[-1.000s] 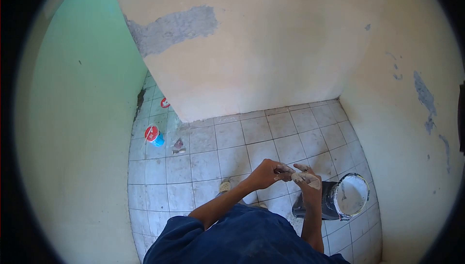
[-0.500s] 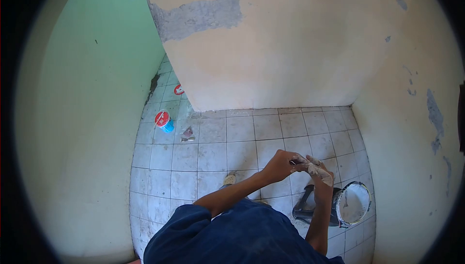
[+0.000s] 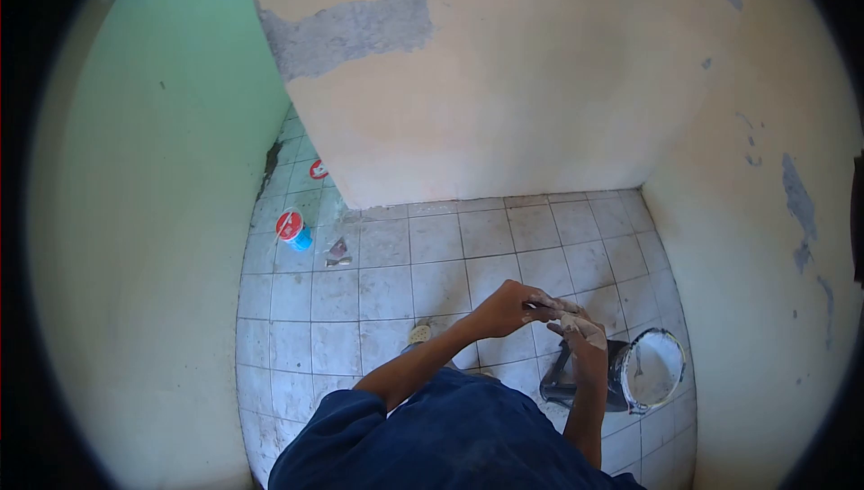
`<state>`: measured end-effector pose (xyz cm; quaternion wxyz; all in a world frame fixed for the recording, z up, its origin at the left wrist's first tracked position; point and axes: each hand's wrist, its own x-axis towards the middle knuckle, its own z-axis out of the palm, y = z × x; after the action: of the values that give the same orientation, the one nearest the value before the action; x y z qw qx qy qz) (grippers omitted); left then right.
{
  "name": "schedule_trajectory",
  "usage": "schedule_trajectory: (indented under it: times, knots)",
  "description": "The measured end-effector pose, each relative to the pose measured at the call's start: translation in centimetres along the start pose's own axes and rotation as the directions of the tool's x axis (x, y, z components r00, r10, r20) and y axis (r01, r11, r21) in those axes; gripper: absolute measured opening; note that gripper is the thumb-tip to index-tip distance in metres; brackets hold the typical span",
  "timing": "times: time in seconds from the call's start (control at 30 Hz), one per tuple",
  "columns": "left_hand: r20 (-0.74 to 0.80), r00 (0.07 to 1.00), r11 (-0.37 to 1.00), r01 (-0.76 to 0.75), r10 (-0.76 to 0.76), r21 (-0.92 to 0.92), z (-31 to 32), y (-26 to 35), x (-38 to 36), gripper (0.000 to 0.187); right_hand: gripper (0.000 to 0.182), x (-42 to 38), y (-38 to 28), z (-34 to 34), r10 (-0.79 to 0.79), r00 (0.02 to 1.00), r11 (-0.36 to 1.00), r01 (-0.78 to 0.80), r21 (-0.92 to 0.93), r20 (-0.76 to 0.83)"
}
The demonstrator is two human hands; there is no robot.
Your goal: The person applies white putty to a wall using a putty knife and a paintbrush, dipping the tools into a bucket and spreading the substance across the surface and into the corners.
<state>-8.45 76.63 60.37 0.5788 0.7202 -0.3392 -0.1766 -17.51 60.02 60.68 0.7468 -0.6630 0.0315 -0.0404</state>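
Note:
My left hand [image 3: 506, 311] reaches across from the left, its fingers bent together and meeting my right hand. Whether something thin lies between these fingers is too small to make out. My right hand [image 3: 587, 339] is raised beside it, thumb and fingers apart. White paste is smeared over the fingers of both hands and thickly over the back of my right hand. Below and to the right of my right hand, on the floor, is a black bucket [image 3: 617, 380] with a paste-spattered rim. Inside it there is whitish material and a thin tool [image 3: 639, 362].
A blue tub with a red lid [image 3: 290, 225] stands on the tiled floor [image 3: 387, 292] at left. Near it lie a small torn packet [image 3: 337, 249] and another red lid [image 3: 318, 169]. A cream wall [image 3: 504, 112] with bare grey patches stands ahead; a green wall [image 3: 171, 148] is left.
My view has shifted slightly, so the room sits a little further left. My left fingers have slid along my right hand, and my right thumb now shows lower down, apart from the fingers.

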Motion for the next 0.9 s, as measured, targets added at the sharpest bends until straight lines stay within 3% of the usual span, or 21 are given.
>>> schedule_trajectory:
  times: [0.1, 0.13, 0.23, 0.33, 0.47, 0.57, 0.73, 0.9]
  knots:
    - [-0.019, 0.999, 0.999, -0.03, 0.03, -0.02, 0.3, -0.3, -0.1, 0.018, 0.024, 0.0, 0.7, -0.4, -0.075, 0.997, 0.997, 0.076, -0.014, 0.023]
    - [-0.007, 1.0, 0.997, 0.003, -0.002, 0.077, 0.2, 0.0, 0.0, 0.02, 0.024, 0.1, 0.8, -0.6, -0.09, 0.995, 0.99, 0.094, -0.103, 0.044]
    - [0.002, 0.995, 0.994, 0.098, -0.098, 0.055, 0.4, 1.5, 0.3, 0.024, 0.025, 0.1, 1.5, -1.1, -0.068, 0.997, 0.988, 0.073, -0.134, 0.039]
    - [0.046, 0.999, 0.984, -0.028, 0.02, 0.177, 1.4, 2.4, 0.9, 0.021, 0.024, 0.1, 0.4, -1.1, -0.132, 0.984, 0.979, 0.148, -0.139, 0.117]
    - [0.131, 0.976, 0.964, -0.195, 0.173, 0.179, 3.0, 1.3, 2.1, 0.023, 0.021, -0.6, 0.2, -1.4, -0.159, 0.976, 0.966, 0.185, -0.179, 0.149]
    - [0.236, 0.97, 0.981, -0.091, 0.049, 0.17, 3.1, 1.7, 2.8, 0.026, 0.022, -1.8, 0.8, -2.3, -0.173, 0.985, 0.985, 0.173, 0.019, 0.013]
    - [0.187, 0.982, 0.995, 0.002, 0.016, -0.095, 5.1, 2.0, 3.6, 0.02, 0.027, -4.7, 0.1, -6.0, -0.15, 0.968, 0.977, 0.113, -0.183, -0.201]
    - [0.241, 0.971, 0.999, 0.016, -0.008, -0.031, 7.2, 2.9, 4.3, 0.017, 0.022, -6.3, 0.2, -7.2, -0.141, 0.952, 0.983, 0.103, -0.152, -0.27]
